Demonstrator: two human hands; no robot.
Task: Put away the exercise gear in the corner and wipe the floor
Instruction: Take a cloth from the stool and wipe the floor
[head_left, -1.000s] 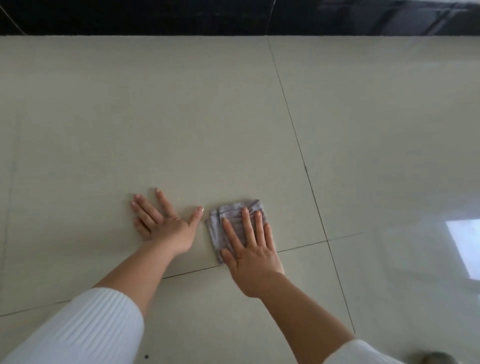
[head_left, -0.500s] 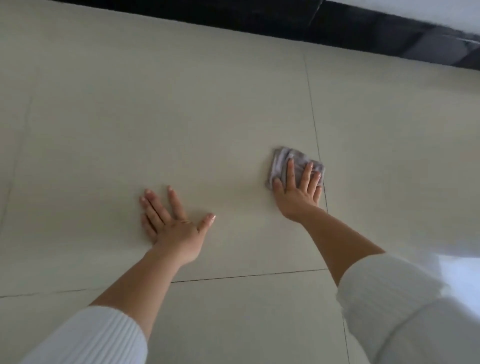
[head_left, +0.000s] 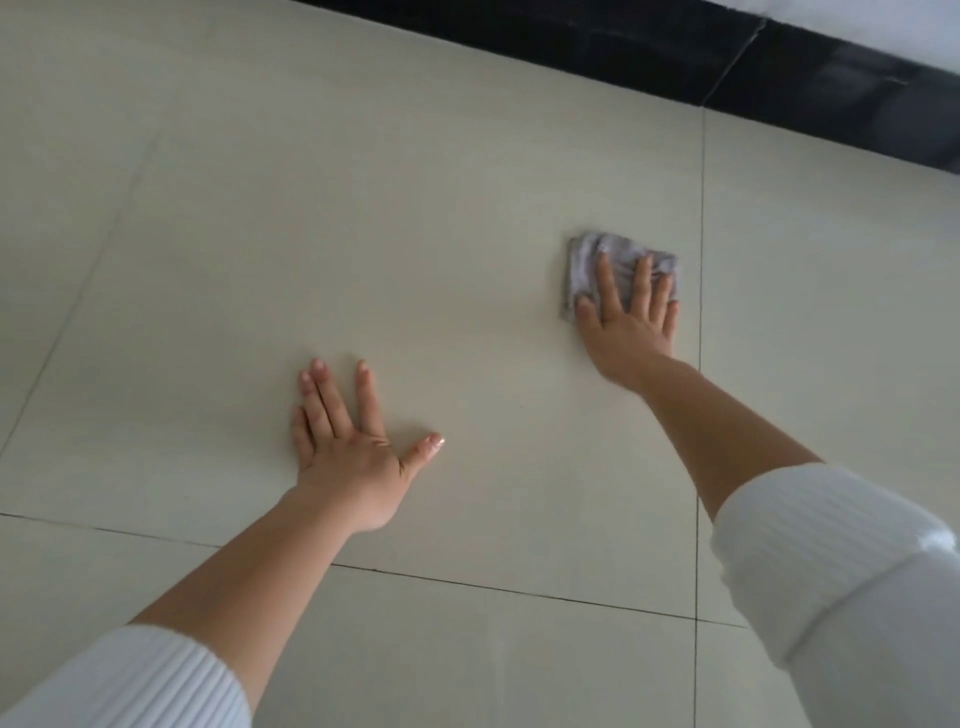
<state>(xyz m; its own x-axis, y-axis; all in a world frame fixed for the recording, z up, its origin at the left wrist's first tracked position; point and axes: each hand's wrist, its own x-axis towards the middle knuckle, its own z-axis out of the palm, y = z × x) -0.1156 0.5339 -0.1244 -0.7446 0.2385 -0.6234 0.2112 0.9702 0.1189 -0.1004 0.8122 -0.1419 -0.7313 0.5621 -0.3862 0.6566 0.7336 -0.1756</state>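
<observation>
A small folded grey cloth (head_left: 589, 262) lies on the pale tiled floor (head_left: 363, 234), right of centre. My right hand (head_left: 631, 322) presses flat on it with straight, spread fingers, arm stretched forward. My left hand (head_left: 350, 457) rests flat on the bare floor, nearer and to the left, fingers spread, holding nothing. Both forearms show below rolled white ribbed sleeves. No exercise gear is in view.
A black skirting band (head_left: 675, 57) runs along the far edge of the floor, slanting down to the right, with a white wall above it. Dark grout lines cross the tiles; one runs just right of the cloth.
My right hand has pushed the cloth forward and to the right, away from my left hand, close to the vertical grout line. My left hand has stayed planted on the floor.
</observation>
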